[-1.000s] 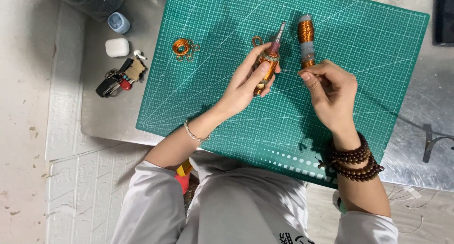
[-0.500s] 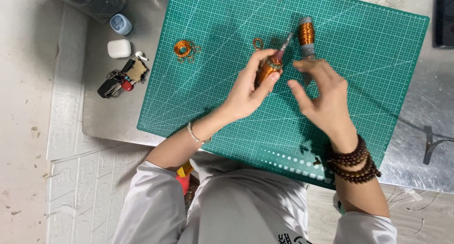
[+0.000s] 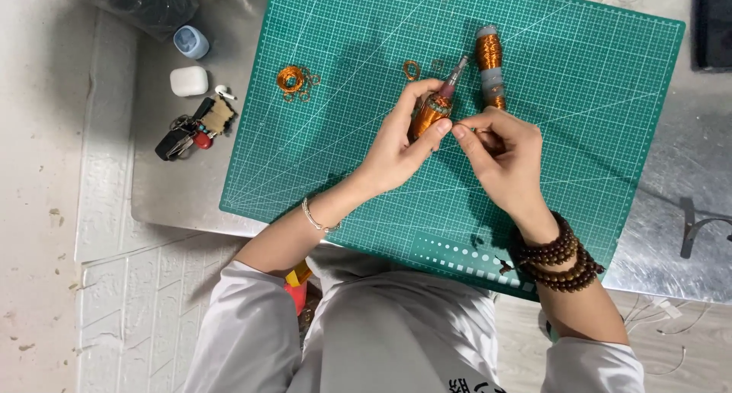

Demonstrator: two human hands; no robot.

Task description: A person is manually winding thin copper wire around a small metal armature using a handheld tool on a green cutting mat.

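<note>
A: Nearest first?
B: Lap in white clothing, then the rt hand (image 3: 507, 160) w/ dark bead bracelets (image 3: 560, 257) on the wrist, fingers pinched together just beside the copper-wound rotor (image 3: 431, 112). Can't tell if it grips a wire.
A: And the lt hand (image 3: 398, 145)?
B: Closed around the rotor, held tilted above the green cutting mat (image 3: 343, 149), grey shaft tip pointing up-right.
A: Farther out?
B: 2nd wound rotor (image 3: 489, 65) lying on the mat just beyond the rt hand. Loose copper wire coil (image 3: 291, 80) to the left. Off the mat: keys (image 3: 191, 130), white earbud case (image 3: 188, 81).
</note>
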